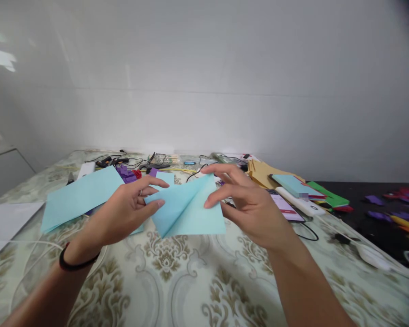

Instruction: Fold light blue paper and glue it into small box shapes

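A light blue sheet of paper (197, 218) is held up between my two hands, above the patterned tablecloth. A diagonal crease runs across it, and its left part is bent over as a flap. My left hand (132, 204) pinches the left corner between thumb and fingers; a ring and a dark wristband show on that arm. At the upper right edge, the fingers of my right hand (240, 195) grip the same sheet, with the thumb partly hidden. Beyond my left hand lies a larger folded light blue sheet (83, 197).
White paper (10, 222) lies at the left edge. Purple paper pieces (125, 174), pliers (155, 166) and cables stand along the back. To the right are brown envelopes (269, 172), a power strip (301, 202), a phone-like screen (286, 207) and coloured scraps on a black surface (354, 218).
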{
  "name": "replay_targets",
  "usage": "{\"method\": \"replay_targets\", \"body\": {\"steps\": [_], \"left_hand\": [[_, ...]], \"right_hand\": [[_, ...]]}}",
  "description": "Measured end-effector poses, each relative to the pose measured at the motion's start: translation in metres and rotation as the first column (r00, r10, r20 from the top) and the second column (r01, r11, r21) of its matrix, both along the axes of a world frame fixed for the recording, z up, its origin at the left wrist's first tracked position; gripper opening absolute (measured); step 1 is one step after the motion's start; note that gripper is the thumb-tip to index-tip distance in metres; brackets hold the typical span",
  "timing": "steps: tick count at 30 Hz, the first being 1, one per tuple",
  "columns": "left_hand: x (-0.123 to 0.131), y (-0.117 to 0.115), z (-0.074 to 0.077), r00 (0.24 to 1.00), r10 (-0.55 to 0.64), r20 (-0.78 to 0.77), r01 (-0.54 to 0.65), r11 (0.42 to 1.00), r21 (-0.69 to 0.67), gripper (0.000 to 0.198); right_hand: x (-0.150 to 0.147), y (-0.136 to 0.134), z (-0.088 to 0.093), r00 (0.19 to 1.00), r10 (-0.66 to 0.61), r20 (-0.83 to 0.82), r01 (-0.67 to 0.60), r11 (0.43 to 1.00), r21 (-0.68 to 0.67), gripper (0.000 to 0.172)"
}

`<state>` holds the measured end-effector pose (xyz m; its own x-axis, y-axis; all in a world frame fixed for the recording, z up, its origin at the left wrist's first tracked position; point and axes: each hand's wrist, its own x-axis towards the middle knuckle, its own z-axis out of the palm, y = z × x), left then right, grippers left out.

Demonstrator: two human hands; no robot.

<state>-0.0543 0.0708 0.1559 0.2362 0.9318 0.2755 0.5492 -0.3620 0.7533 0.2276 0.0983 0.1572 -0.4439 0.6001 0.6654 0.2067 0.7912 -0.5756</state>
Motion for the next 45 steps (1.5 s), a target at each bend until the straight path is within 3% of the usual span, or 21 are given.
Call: {"method": "replay_targets", "body": {"steps": [6, 12, 15, 19, 23, 25, 29, 32, 33, 36, 40, 45], "left_hand": [[-0.004, 0.003, -0.001, 0.983, 0.069, 0.172, -0.070, 0.998, 0.004, 0.038], [-0.005, 0.001, 0.005, 0.951, 0.055, 0.305, -0.057, 0.998, -0.004, 0.034], [-0.005, 0.000, 0.010, 0.944, 0.056, 0.325, -0.062, 0.998, 0.009, 0.033], [-0.006, 0.000, 0.012, 0.957, 0.033, 0.289, -0.054, 0.997, 0.062, 0.028], [-0.011, -0.002, 0.011, 0.980, -0.109, 0.167, 0.070, 0.972, 0.224, 0.036], [-0.016, -0.004, 0.012, 0.985, -0.164, 0.046, 0.143, 0.943, 0.301, 0.043], [-0.028, -0.006, 0.019, 0.936, -0.276, -0.220, 0.344, 0.852, 0.394, 0.032], [-0.033, -0.008, 0.023, 0.894, -0.325, -0.309, 0.433, 0.806, 0.403, 0.055], [-0.033, -0.009, 0.024, 0.894, -0.311, -0.322, 0.429, 0.804, 0.413, 0.055], [-0.028, -0.013, 0.025, 0.914, -0.258, -0.314, 0.383, 0.805, 0.453, 0.038], [-0.022, -0.018, 0.026, 0.930, -0.291, -0.227, 0.366, 0.795, 0.483, 0.039], [-0.018, -0.021, 0.027, 0.960, -0.274, -0.061, 0.267, 0.821, 0.505, 0.027]], "right_hand": [[0.002, 0.005, -0.002, 0.981, -0.188, -0.049, 0.192, 0.976, 0.107, 0.036], [0.003, 0.002, -0.001, 0.966, -0.129, 0.225, 0.107, 0.988, 0.107, 0.036], [0.004, 0.000, 0.000, 0.957, -0.143, 0.253, 0.122, 0.988, 0.097, 0.028], [0.004, 0.000, 0.003, 0.975, -0.090, 0.204, 0.077, 0.995, 0.071, 0.023], [0.006, 0.002, 0.004, 0.992, -0.039, 0.121, 0.032, 0.998, 0.061, 0.023], [0.009, 0.003, 0.005, 0.997, 0.004, 0.083, -0.006, 1.000, 0.027, 0.023], [0.014, 0.004, 0.005, 0.997, 0.074, 0.026, -0.074, 0.997, -0.013, 0.022], [0.015, 0.005, 0.006, 0.993, 0.121, 0.005, -0.121, 0.993, -0.014, 0.023], [0.015, 0.005, 0.006, 0.991, 0.135, -0.002, -0.135, 0.991, -0.016, 0.022], [0.014, 0.006, 0.007, 0.984, 0.177, -0.022, -0.178, 0.983, -0.035, 0.022], [0.013, 0.005, 0.007, 0.979, 0.199, -0.050, -0.201, 0.978, -0.061, 0.023], [0.010, 0.005, 0.006, 0.969, 0.214, -0.126, -0.222, 0.973, -0.055, 0.026]]}}
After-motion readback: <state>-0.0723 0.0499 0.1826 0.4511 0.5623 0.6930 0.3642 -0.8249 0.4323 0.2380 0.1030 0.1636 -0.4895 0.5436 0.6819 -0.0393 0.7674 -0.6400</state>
